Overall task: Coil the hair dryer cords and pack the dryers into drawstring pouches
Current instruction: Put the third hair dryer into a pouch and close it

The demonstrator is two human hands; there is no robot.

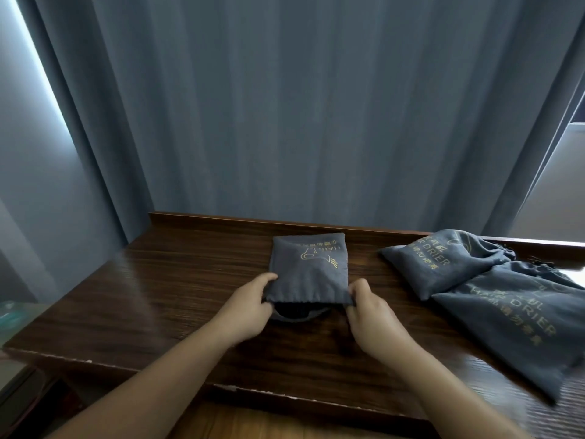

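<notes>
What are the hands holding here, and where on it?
Both hands hold the middle pouch at its open mouth: left hand pinches the left corner, right hand the right corner.

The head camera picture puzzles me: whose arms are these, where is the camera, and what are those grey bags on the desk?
There is no robot here. A person wears a camera on the head, looking down at their own arms. The left hand and right hand each pinch a side of the mouth of a grey drawstring pouch lying on a dark wooden desk. Something dark shows inside the mouth. Two more pouches printed "HAIR DRIER" lie overlapping at the right. Blue-grey curtains hang behind.
</notes>
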